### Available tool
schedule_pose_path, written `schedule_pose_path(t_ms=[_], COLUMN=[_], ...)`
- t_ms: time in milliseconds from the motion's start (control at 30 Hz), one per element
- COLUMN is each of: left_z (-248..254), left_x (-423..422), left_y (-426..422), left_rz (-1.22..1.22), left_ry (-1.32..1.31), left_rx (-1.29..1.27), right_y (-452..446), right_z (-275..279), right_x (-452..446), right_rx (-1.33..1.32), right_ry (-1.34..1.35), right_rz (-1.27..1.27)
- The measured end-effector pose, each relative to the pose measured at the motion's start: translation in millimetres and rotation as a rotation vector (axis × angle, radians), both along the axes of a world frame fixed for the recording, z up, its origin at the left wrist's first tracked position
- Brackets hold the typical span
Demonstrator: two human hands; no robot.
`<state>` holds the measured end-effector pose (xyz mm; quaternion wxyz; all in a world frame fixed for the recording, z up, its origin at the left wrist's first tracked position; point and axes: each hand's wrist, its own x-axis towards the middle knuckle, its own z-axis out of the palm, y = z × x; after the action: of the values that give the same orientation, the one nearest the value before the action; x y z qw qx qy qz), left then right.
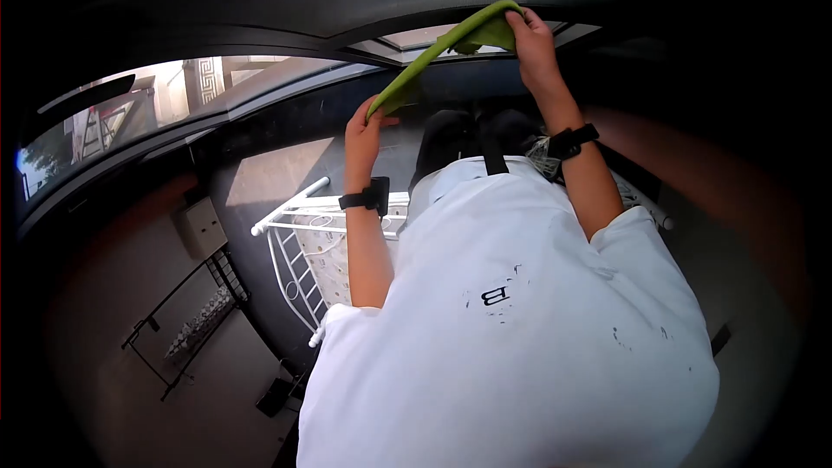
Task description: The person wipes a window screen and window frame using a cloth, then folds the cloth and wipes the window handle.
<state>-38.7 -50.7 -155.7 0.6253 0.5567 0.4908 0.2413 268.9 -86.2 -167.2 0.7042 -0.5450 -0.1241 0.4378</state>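
Sunlit floor (pixel 277 172) beneath | my white shirt (pixel 520 364), 6 o'clock: black "B" (pixel 495 296) readable | my left hand (pixel 365 126) and right hand (pixel 534 45) each pinch green cloth (pixel 426 55), 12 o'clock | white metal frame (pixel 297 270), 9 o'clock, partly behind left forearm (pixel 367 260) | window (pixel 165 91), 10 o'clock

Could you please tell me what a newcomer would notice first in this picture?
The vivid green cloth, held between the left hand and right hand near the top, stands out first. Next come the white T-shirt filling the lower middle and the white metal frame left of it.
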Motion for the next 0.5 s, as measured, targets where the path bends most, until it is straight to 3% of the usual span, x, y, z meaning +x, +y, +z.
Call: schedule_pose_path(t_ms=[100, 300, 367, 433, 500], left_z=[25.0, 22.6, 16.4, 9.6, 2.3], left_x=[-22.4, -59.9, -59.5, -55.0, -45.6], left_y=[-14.3, -47.4, -62.9, -70.1, -79.8], left_rz=[0.168, 0.466, 0.491, 0.501, 0.349], left_ry=[-0.011, -0.161, -0.173, -0.192, -0.14], left_rx=[-0.029, -0.098, -0.116, -0.129, -0.195], right_y=[3.8, -35.3, -59.0, -81.8, -107.3], right_z=[12.8, 25.6, 49.1, 58.1, 63.0], right_x=[-15.7, -24.8, -22.3, -13.8, -4.9], right_rx=[-0.02, -0.204, -0.387, -0.45, -0.533], right_ry=[-0.054, -0.528, -1.025, -1.013, -0.994], right_rz=[0.195, 0.521, 0.625, 0.716, 0.796])
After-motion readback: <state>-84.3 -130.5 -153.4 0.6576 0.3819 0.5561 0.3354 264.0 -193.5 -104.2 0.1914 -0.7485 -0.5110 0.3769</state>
